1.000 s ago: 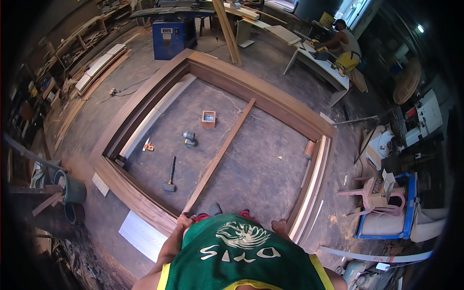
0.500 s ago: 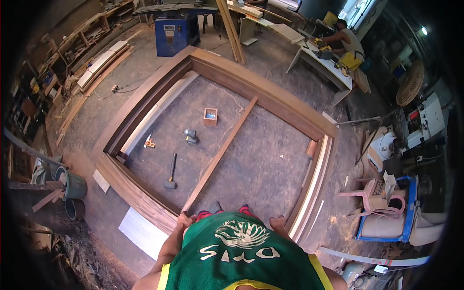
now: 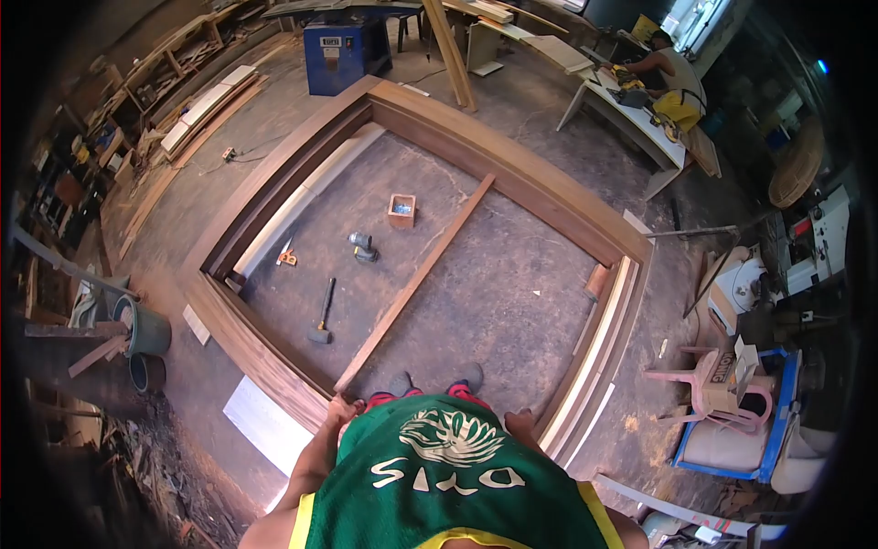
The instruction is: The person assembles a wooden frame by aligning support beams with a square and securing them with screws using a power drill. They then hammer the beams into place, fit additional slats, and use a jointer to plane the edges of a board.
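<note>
A large dark-brown wooden frame (image 3: 512, 174) lies on the floor, and a narrow wooden strip (image 3: 416, 279) crosses its inside. My left hand (image 3: 343, 409) is closed at the near end of this strip, beside the frame's lower left side. Close to the frame's lower right side is my right hand (image 3: 520, 422), small in view, its fingers not clear. Within the frame, left of the strip, are a mallet (image 3: 322, 316), a power tool (image 3: 363, 247), an orange-handled square (image 3: 287, 256) and a small wooden box (image 3: 401, 210). My feet are at the frame's near opening.
A blue machine (image 3: 340, 59) stands beyond the frame. Another person (image 3: 677, 78) works at a white table (image 3: 640, 123) at the upper right. Buckets (image 3: 146, 329) are at left; a pink chair (image 3: 704, 384) and a blue-framed seat (image 3: 736, 439) at right. A white board (image 3: 265, 421) lies nearby.
The view has shifted slightly. The strip's near end has moved a little left with my left hand. My feet show farther forward, the right one most.
</note>
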`<action>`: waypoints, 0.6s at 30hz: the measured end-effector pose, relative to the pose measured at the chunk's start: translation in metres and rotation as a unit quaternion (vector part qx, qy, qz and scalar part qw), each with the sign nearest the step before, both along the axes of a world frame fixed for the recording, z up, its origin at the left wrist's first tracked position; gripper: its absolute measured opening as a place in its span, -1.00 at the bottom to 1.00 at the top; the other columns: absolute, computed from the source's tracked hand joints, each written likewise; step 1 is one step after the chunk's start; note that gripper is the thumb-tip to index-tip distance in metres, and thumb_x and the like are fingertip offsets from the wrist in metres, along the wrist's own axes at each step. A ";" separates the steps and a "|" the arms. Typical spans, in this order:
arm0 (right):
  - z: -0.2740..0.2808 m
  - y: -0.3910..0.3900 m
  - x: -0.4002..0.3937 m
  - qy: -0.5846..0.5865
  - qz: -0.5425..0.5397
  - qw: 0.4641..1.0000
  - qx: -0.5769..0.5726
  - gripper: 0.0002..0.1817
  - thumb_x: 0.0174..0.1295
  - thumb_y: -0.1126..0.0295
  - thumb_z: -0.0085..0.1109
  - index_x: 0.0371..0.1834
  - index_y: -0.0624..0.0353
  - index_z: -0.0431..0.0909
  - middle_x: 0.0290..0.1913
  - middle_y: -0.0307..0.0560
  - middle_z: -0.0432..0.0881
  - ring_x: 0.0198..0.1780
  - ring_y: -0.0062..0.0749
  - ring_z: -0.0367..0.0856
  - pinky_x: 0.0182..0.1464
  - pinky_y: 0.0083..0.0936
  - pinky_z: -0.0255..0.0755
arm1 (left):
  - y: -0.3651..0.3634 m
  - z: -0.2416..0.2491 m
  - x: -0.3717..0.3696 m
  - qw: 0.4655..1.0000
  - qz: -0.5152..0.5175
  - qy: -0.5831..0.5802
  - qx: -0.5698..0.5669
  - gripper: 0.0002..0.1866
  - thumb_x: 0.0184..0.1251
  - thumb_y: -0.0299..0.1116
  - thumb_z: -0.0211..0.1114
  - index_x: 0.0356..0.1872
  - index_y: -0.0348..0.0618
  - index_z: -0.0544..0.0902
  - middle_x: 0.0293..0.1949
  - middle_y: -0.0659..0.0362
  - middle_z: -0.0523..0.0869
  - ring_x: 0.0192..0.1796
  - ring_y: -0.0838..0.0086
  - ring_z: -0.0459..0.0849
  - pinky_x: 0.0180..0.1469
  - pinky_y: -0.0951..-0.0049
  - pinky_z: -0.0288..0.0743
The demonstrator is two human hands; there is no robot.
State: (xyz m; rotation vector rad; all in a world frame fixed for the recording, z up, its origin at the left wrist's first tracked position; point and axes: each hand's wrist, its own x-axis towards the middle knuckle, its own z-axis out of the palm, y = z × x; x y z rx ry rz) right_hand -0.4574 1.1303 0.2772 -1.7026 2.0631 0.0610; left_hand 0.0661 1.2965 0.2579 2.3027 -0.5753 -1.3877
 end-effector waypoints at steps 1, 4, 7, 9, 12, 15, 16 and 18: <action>0.020 -0.009 0.005 -0.012 -0.067 0.997 -0.025 -0.50 -0.13 0.23 0.22 -0.29 0.56 0.57 -0.31 0.47 0.67 -0.15 0.34 0.69 0.02 -0.02 0.55 | -0.007 0.015 -0.009 0.998 -0.048 -0.038 -0.014 -0.13 0.10 0.14 0.47 0.28 -0.35 0.49 0.15 -0.24 0.65 0.26 0.03 0.62 0.27 0.24 0.53; 0.018 -0.031 -0.015 -0.056 -0.140 0.987 -0.057 -0.52 -0.12 0.23 0.19 -0.35 0.58 0.55 -0.38 0.48 0.66 -0.21 0.35 0.69 -0.04 -0.01 0.56 | -0.044 0.077 -0.047 0.989 -0.101 -0.109 0.020 -0.13 0.08 0.14 0.47 0.26 -0.38 0.50 0.14 -0.24 0.66 0.25 0.05 0.63 0.25 0.23 0.54; -0.023 -0.052 -0.067 -0.108 -0.158 0.981 -0.021 -0.51 -0.10 0.21 0.20 -0.34 0.58 0.56 -0.35 0.48 0.67 -0.19 0.34 0.70 -0.04 -0.01 0.56 | -0.064 0.075 -0.080 0.979 -0.129 -0.158 0.027 -0.12 0.05 0.12 0.48 0.25 -0.40 0.51 0.07 -0.20 0.71 0.21 0.08 0.66 0.23 0.22 0.55; -0.041 -0.064 -0.098 -0.131 -0.169 0.977 0.025 -0.50 -0.09 0.20 0.21 -0.32 0.55 0.58 -0.32 0.45 0.68 -0.17 0.32 0.70 -0.02 -0.01 0.56 | -0.085 0.076 -0.102 0.983 -0.117 -0.140 0.019 -0.14 0.04 0.12 0.48 0.24 -0.39 0.52 0.02 -0.18 0.74 0.18 0.08 0.69 0.22 0.21 0.56; -0.076 -0.064 -0.134 0.010 -0.047 0.969 -0.241 -0.62 -0.01 0.05 0.30 -0.39 0.19 0.71 -0.58 0.11 0.67 -0.52 0.10 0.67 -0.35 0.00 0.59 | -0.108 0.053 -0.122 0.983 -0.125 -0.134 -0.027 -0.18 0.03 0.07 0.49 0.23 -0.35 0.54 -0.08 -0.14 0.78 0.08 0.10 0.75 0.18 0.20 0.58; -0.184 -0.058 -0.202 0.097 0.140 0.922 -0.348 -0.67 0.06 0.10 0.28 -0.70 0.06 0.57 -0.69 -0.05 0.54 -0.58 0.02 0.59 -0.50 -0.04 0.45 | -0.129 0.040 -0.129 0.975 -0.162 -0.112 -0.101 -0.28 0.06 -0.09 0.51 0.21 -0.34 0.56 -0.20 -0.05 0.80 -0.11 0.26 0.76 0.00 0.29 0.62; -0.114 -0.070 -0.186 0.038 -0.036 0.978 -0.202 -0.77 0.04 0.22 0.23 -0.38 0.15 0.67 -0.46 0.14 0.68 -0.31 0.13 0.70 -0.26 0.00 0.58 | -0.136 0.031 -0.135 0.976 -0.131 -0.091 -0.145 -0.35 0.08 -0.22 0.53 0.19 -0.34 0.57 -0.27 0.03 0.80 -0.26 0.40 0.75 -0.14 0.38 0.64; 0.052 -0.123 -0.175 -0.051 -0.127 0.984 0.113 -0.28 0.08 0.24 0.15 0.33 0.37 0.29 -0.02 0.34 0.69 0.03 0.16 0.70 0.12 -0.04 0.59 | -0.147 0.041 -0.141 0.988 -0.111 -0.051 -0.099 -0.27 0.23 -0.06 0.51 0.23 -0.45 0.51 -0.09 -0.14 0.78 -0.06 0.25 0.78 -0.02 0.33 0.64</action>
